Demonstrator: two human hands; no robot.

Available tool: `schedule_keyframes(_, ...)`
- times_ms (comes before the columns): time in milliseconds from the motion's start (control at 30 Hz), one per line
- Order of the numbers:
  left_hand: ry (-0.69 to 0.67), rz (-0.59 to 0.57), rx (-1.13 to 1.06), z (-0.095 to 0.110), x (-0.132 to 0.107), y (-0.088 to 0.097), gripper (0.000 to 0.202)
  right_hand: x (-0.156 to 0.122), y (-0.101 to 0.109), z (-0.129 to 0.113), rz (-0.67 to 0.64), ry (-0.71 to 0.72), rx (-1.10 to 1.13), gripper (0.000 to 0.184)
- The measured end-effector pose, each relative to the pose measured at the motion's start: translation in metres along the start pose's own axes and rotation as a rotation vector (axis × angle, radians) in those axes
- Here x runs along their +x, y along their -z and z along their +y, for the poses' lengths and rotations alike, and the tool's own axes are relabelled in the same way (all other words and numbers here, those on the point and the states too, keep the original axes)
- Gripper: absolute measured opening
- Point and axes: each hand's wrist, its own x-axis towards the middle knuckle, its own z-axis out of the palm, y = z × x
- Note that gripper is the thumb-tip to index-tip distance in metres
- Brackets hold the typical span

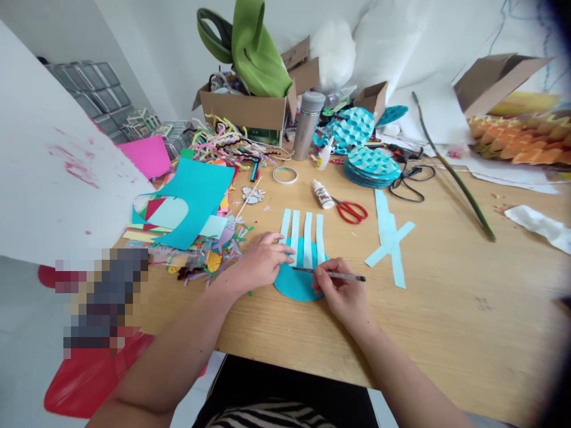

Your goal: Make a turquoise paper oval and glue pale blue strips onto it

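A blue paper circle (300,288) lies flat on the table in front of me. Several pale blue paper strips (307,232) lie side by side across its upper part and reach past its far edge. My left hand (264,260) rests on the circle's left side, fingers stretched out flat over the leftmost strips. In my right hand (342,290) is a pen (350,276), held almost level, its tip on the circle just below the strips' near ends. Some of my right fingers touch the circle's right edge.
Loose pale strips (392,241) lie crossed to the right. Beyond the circle are red-handled scissors (352,211), a glue bottle (323,195) and a tape roll (285,175). Coloured paper sheets (205,184) and scraps pile up at left. A steel flask (307,128) and cardboard box (245,111) stand behind.
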Motion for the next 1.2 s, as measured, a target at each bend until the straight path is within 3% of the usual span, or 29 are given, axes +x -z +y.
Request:
schedule_keyframes(1033,0.013,-0.005,0.012,0.001,-0.001,0.001,0.046,-0.001,-0.001,-0.003,-0.033,-0.035,0.035,0.027)
schedule_keyframes(1200,-0.002,-0.001,0.019,-0.001,-0.001,-0.001,0.046,0.001,0.004,-0.007,0.094,-0.001,0.119,0.022)
